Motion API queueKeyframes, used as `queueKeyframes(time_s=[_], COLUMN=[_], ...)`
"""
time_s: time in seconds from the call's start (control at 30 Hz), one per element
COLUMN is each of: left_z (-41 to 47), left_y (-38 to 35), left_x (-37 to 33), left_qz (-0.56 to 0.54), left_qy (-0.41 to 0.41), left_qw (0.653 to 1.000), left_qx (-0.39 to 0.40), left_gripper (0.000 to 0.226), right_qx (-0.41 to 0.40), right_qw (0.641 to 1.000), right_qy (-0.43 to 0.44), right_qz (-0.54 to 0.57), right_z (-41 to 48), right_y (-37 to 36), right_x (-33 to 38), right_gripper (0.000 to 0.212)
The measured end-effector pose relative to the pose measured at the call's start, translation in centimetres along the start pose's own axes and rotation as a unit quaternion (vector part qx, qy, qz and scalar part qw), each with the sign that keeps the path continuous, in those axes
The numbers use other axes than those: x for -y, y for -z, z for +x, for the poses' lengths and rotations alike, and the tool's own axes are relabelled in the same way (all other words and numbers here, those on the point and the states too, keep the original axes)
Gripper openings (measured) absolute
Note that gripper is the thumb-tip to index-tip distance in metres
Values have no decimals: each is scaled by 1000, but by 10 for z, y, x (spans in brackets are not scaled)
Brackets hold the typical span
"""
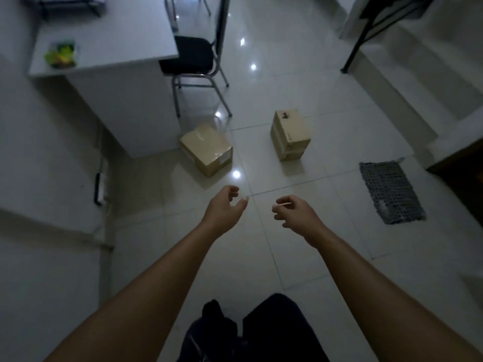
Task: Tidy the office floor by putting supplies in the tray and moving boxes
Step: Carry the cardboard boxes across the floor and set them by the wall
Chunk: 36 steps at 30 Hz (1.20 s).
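Evidently the tidying is judged to be well short of finished, since nothing is being carried and the moving is yet to be done. At the far left a smooth white desk (109, 30) is seen, with a small clear container (62, 54) of green and yellow contents, too blurred to name, set on it; a black-cushioned chair (192, 58) on a chromed tube frame is tucked beside it. A squat, tape-sealed cardboard box (206, 150) is left on the glossy tiled floor (287, 262), just off the desk's corner. The left hand (224, 207) and right hand (296, 214) are held above bare tiles, fingers loosely curled, nothing gripped by either. Further right a taller cardboard box (291, 134) is stood upright, apart from the first. Rightmost, a flat grey mesh tray (392, 192) is laid; its contents cannot be told.
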<state>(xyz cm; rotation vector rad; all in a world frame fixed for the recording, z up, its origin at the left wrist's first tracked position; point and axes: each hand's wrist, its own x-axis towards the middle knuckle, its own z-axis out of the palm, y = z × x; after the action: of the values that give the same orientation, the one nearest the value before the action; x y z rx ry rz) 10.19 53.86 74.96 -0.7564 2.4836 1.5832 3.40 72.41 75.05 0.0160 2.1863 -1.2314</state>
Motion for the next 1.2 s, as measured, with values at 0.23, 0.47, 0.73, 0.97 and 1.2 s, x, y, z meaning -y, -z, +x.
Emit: queueKeyframes(time_s=[0.23,0.47,0.73,0.97,1.2], left_z=[118,243,366,518,665], left_y=[-17,-81,-121,-142,-179], left_x=[-52,-129,-196,-215,-206], left_qz=[25,24,19,26,20], left_qy=[-16,8,23,38,122], left_qw=[997,995,995,995,986], left_qx=[68,96,100,91,114], left_gripper=[47,49,48,47,43], right_qx=[-68,-87,-94,-95,-66], right_qw=[994,990,988,986,983], right_qy=[-28,-47,-82,-108,-173], right_qz=[75,99,96,87,9], right_z=[98,210,328,463,604], right_y=[64,160,245,290,320], right_x=[22,37,65,91,80], right_gripper=[25,25,23,19,20])
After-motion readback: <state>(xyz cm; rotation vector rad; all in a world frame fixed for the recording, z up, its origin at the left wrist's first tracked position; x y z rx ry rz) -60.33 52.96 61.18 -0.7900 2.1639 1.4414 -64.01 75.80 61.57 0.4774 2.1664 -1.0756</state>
